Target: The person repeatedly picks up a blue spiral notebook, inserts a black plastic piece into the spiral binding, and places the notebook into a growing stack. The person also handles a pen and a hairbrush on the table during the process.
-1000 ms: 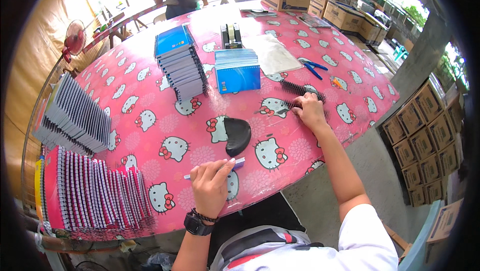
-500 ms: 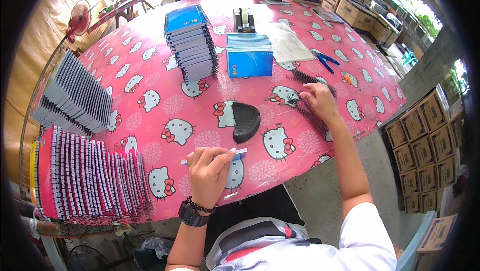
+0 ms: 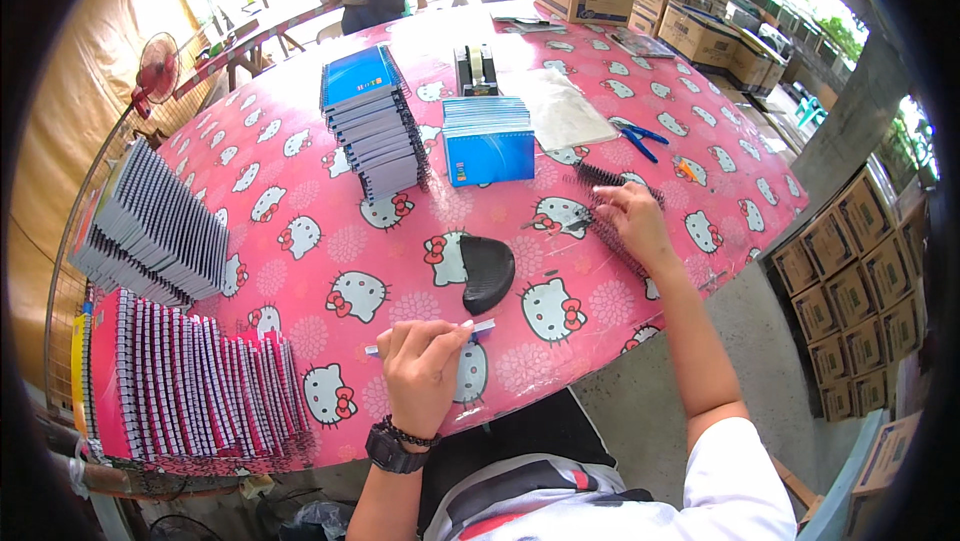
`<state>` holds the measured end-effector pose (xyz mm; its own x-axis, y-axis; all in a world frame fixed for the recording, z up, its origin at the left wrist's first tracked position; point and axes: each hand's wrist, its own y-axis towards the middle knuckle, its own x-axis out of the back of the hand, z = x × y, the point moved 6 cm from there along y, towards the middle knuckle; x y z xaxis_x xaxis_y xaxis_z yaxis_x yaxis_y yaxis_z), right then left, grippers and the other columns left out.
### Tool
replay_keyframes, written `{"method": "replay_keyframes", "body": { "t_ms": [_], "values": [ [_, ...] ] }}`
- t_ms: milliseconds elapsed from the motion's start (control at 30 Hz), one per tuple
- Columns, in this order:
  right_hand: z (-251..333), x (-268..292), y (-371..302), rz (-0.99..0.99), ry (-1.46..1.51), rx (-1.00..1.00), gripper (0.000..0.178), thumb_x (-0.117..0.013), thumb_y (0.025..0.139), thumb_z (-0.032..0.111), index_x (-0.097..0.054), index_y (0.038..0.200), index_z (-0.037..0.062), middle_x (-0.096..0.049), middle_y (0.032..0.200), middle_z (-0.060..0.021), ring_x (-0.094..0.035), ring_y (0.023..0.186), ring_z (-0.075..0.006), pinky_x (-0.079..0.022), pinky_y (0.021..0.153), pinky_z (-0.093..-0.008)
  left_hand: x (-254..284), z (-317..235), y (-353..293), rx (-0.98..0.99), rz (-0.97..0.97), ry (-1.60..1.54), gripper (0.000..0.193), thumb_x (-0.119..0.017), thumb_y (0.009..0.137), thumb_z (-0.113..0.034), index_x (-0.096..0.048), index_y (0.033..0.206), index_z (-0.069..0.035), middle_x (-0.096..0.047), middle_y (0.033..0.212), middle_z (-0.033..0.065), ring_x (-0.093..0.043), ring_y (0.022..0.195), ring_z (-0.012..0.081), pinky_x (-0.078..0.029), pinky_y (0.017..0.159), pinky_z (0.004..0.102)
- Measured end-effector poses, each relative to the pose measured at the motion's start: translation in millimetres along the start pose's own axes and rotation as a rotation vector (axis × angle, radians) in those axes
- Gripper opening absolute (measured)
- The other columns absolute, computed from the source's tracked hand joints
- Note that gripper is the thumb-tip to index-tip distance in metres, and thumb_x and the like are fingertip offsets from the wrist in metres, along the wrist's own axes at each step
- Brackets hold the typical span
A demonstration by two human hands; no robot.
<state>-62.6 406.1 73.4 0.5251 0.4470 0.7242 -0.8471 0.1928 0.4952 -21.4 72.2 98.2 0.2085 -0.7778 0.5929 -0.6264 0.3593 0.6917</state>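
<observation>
The left hand point(image 3: 420, 363) remains clamped on a thin, flat white-and-blue item point(image 3: 485, 328); the right hand point(image 3: 640, 223) stays over loose black spiral coils point(image 3: 594, 175), its grip indeterminable, none lifted clear.

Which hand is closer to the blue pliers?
Right. The right hand is just below the pliers in the picture, by the black coils. The left hand is farther away, lower and to the left.

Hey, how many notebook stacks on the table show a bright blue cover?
2: a taller stack left of the tape dispenser, and a shorter stack on the dispenser's near side.
</observation>
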Motion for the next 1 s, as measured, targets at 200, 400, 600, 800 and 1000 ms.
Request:
{"method": "replay_keyframes", "body": {
  "t_ms": [200,400,600,800,1000],
  "values": [
    [33,15,-1,0.061,0.234,-0.075,0.024,-0.063,0.083,0.005,-0.065,0.107,0.0042,-0.057,0.087,-0.0130,-0.057,0.083,-0.0264,-0.046,0.075,-0.0351,-17,2,7,0.046,0.096,-0.036,0.022,-0.069,0.075,-0.006,-0.071,0.096,-0.012,-0.063,0.084,0.0004,-0.056,0.080,0.0187,-0.035,0.074,0.0338],
    [37,-13,-19,0.081,0.076,0.010,0.025,-0.061,0.082,0.003,-0.066,0.106,0.0049,-0.060,0.092,-0.0136,-0.057,0.088,-0.0294,-0.047,0.079,-0.0367,-21,3,7,0.049,0.100,-0.030,0.022,-0.069,0.076,-0.008,-0.071,0.097,-0.014,-0.061,0.082,0.0001,-0.054,0.078,0.0190,-0.035,0.074,0.0333],
    [4,3,-3,-0.132,-0.188,0.032,0.027,-0.058,0.082,0.001,-0.066,0.107,0.0050,-0.060,0.090,-0.0147,-0.056,0.091,-0.0320,-0.047,0.080,-0.0402,-20,1,5,0.058,0.107,-0.006,0.021,-0.069,0.076,-0.008,-0.071,0.095,-0.015,-0.060,0.084,-0.0004,-0.054,0.081,0.0188,-0.034,0.076,0.0340],
    [73,10,-25,0.267,0.284,-0.007,0.035,-0.053,0.083,-0.004,-0.063,0.115,0.0054,-0.061,0.087,-0.0136,-0.060,0.084,-0.0287,-0.048,0.075,-0.0376,-18,1,5,0.065,0.133,0.052,0.020,-0.069,0.077,-0.012,-0.069,0.098,-0.012,-0.061,0.086,0.0021,-0.053,0.082,0.0204,-0.033,0.078,0.0349],
    [122,-17,-67,0.432,0.586,0.085,0.025,-0.060,0.082,-0.003,-0.066,0.106,0.0035,-0.062,0.091,-0.0057,-0.059,0.076,-0.0126,-0.048,0.068,-0.0259,-26,-4,3,0.003,0.176,0.097,0.020,-0.069,0.078,-0.016,-0.068,0.098,-0.014,-0.061,0.086,-0.0007,-0.053,0.083,0.0182,-0.031,0.079,0.0356]
  ]
}}
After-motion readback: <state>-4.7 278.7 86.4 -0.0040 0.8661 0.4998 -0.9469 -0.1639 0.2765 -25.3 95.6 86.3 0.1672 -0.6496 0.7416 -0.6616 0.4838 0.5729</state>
